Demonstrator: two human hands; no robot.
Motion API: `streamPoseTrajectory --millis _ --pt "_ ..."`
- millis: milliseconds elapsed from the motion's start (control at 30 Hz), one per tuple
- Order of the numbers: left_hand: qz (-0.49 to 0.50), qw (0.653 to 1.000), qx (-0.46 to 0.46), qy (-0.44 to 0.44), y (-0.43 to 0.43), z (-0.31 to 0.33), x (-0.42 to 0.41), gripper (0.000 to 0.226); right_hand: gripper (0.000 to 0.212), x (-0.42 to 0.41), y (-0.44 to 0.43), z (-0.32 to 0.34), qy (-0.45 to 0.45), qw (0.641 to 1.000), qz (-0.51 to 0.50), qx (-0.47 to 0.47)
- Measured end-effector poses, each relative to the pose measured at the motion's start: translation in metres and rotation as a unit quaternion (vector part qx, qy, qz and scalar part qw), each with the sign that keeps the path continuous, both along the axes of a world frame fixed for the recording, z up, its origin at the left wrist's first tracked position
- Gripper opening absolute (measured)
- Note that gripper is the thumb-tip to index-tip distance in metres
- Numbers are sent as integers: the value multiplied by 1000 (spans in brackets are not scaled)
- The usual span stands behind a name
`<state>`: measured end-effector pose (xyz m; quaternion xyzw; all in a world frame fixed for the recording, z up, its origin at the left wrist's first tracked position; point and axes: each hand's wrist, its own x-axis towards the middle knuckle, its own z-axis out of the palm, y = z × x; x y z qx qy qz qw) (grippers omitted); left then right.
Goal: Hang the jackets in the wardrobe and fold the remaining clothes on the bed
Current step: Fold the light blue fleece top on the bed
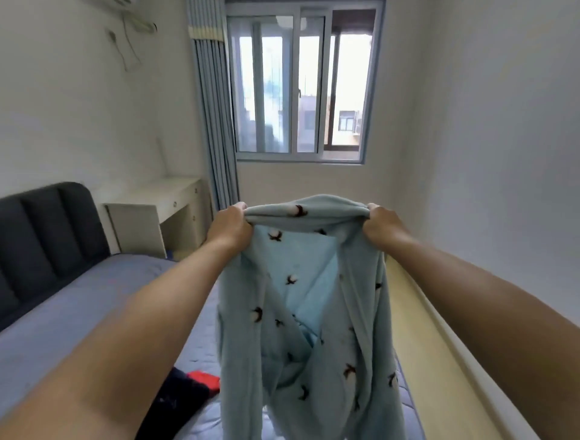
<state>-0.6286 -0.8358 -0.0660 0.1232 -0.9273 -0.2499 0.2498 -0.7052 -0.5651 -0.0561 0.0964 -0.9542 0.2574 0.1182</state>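
Both bare arms reach from the bottom corners toward the middle of the frame, where the left hand (pixel 230 224) and the right hand (pixel 381 224) hold up a pale blue fleece garment (pixel 301 314) by its top edge. Each hand is closed into a fist round a bunched corner of the cloth. The fingers are folded into the fabric and mostly hidden, with only a pale tip showing at the top of each fist. The top edge is stretched between the two fists, and the rest hangs down the lower centre, printed with small dark and white sprigs. It gapes open down the middle over a smoother blue inside. Its lower end is cut off by the bottom edge, and sleeves cannot be told from folds.

It hangs above the bed (pixel 62 314), whose blue-grey cover fills the lower left; whether it touches the cover cannot be seen. A dark padded headboard (pixel 40 232) is cut by the left edge. At the bottom, a dark garment (pixel 179 405) with a red patch lies on the bed, partly hidden by the left forearm and the fleece.

Behind stand a white desk (pixel 150 194) at mid left, a striped blue curtain (pixel 216 132) and a window (pixel 298 94) at upper centre. Only the underside of an air conditioner (pixel 113 2) shows at the top left
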Motion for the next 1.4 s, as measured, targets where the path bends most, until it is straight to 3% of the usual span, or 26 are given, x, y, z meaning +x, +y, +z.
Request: streamPoseTrajectory --millis 133,267,400,500,567,600,667,767,867,933,1000,1133,1233,1300,1333,1400 --pt "-64 997 14 -37 16 -82 -16 22 32 -4 7 -92 -90 995 -25 -37" --pt "-156 969 25 -190 44 -216 -16 30 25 9 23 -231 -242 970 -29 27" --pt "-158 923 103 -335 70 -379 17 28 20 50 40 -386 -365 925 -19 100" --pt "-205 836 225 -457 81 -488 62 23 35 90 53 -492 -452 876 13 169" --pt "-227 756 304 -533 81 -548 91 31 37 109 62 -548 -508 815 63 271" --pt "-200 742 331 -547 77 -574 99 36 40 113 64 -570 -518 788 85 322" --pt "-112 762 362 -526 62 -617 107 33 45 110 59 -600 -508 779 91 357" --pt "-10 803 344 -487 40 -663 101 29 42 88 31 -634 -447 847 64 281" --pt "13 841 294 -454 28 -698 81 49 46 64 -11 -664 -363 908 83 192" --pt "6 852 305 -424 26 -717 65 64 54 51 -37 -686 -337 925 123 127" --pt "-19 845 335 -417 31 -734 54 62 62 42 -55 -708 -381 909 146 88" --pt "-146 814 309 -470 59 -759 62 20 89 33 -62 -739 -549 831 74 47" --pt "-205 773 331 -500 77 -767 83 3 70 36 -60 -751 -528 845 18 88" --pt "-161 728 439 -500 78 -768 86 18 52 39 -62 -756 -479 875 -5 73" --pt "-106 724 479 -485 76 -771 83 22 46 39 -62 -756 -476 878 -7 44" --pt "34 773 457 -438 68 -778 75 13 35 38 -57 -749 -529 847 6 -50"
